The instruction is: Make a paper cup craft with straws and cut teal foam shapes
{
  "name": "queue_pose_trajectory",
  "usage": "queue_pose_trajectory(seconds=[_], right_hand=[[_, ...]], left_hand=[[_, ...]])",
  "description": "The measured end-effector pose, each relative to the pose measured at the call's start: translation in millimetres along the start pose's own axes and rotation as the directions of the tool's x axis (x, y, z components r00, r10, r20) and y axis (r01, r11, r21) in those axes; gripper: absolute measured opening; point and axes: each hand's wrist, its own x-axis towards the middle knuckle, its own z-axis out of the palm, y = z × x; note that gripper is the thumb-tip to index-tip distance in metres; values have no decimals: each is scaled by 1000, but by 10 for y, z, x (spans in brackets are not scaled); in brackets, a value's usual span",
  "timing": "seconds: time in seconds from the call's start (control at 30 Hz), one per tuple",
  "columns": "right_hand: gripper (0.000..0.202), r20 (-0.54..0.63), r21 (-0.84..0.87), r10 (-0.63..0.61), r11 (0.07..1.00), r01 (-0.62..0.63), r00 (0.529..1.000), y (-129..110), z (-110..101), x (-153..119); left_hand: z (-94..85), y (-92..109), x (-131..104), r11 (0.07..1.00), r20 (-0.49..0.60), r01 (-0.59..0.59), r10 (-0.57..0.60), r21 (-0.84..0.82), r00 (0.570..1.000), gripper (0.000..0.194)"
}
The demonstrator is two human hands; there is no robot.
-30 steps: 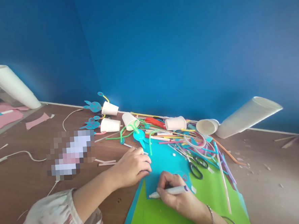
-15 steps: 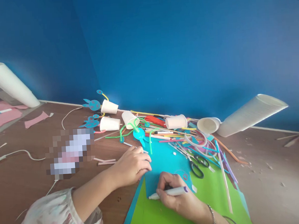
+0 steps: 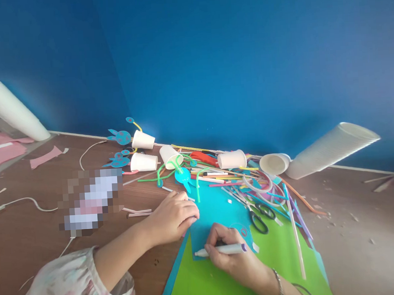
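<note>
My right hand [image 3: 235, 255] is clamped on a white marker [image 3: 231, 249] above the blue paper [image 3: 217, 211].
The marker's tip points at the paper's lower left corner; whether it touches, I cannot tell. The paper lies partly over a green sheet [image 3: 195, 288] on the brown counter [image 3: 139, 271], with a small reddish drawn mark [image 3: 244, 232] near its right edge. My left hand [image 3: 177, 214] rests at the paper's left edge, its fingers curled; I cannot tell whether they close on anything. Black-handled scissors [image 3: 259, 225] lie just beyond my right hand, beside a heap of straws [image 3: 278, 199].
</note>
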Motion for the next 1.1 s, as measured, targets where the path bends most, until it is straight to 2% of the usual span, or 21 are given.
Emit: queue_pose_trajectory(seconds=[0.57, 1.1], right_hand=[[18, -61, 36, 75, 997, -73, 995, -9, 42, 14], [17, -94, 47, 58, 997, -54, 994, -1, 39, 11]], left_hand=[[8, -1, -2, 1000, -6, -5, 5, -6, 1000, 15], [29, -23, -4, 999, -18, -28, 28, -22, 999, 14]])
